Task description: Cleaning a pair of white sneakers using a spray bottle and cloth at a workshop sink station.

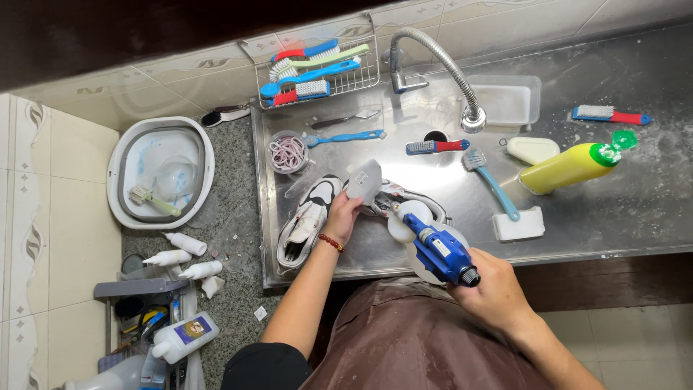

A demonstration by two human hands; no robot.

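- The left hand [343, 215], at the centre of the frame, is closed around a pale grey insole [364, 180], fingers gripping its lower end so the insole stands up above the hand.
- The right hand [493, 292], lower right of centre, is clamped on the handle of a blue and white electric scrubber [437, 250], whose round white head points up-left to just beside the insole; whether it touches cannot be told.
- Under the left hand a white and black sneaker [306, 222] lies in the steel sink [577, 224], its opening towards the lower edge; a second sneaker [404, 196] lies partly hidden behind the insole and scrubber.
- A small clear cup [287, 152] at the sink's upper left holds coiled pinkish laces.
- The wire basket [357, 76] on the back rim holds several brushes, red, blue and green handled.
- A clear rectangular tub [509, 101] stands under the flexible tap [447, 68]; what is in it cannot be made out.
- A yellow bottle with a green cap [570, 167] lies on its side at the right, near a white soap bar [532, 149].
- At upper left, a white and grey basin [160, 172] on the counter contains a clear bowl and a green-handled brush.
- White squeeze bottles [180, 256] lie at lower left.
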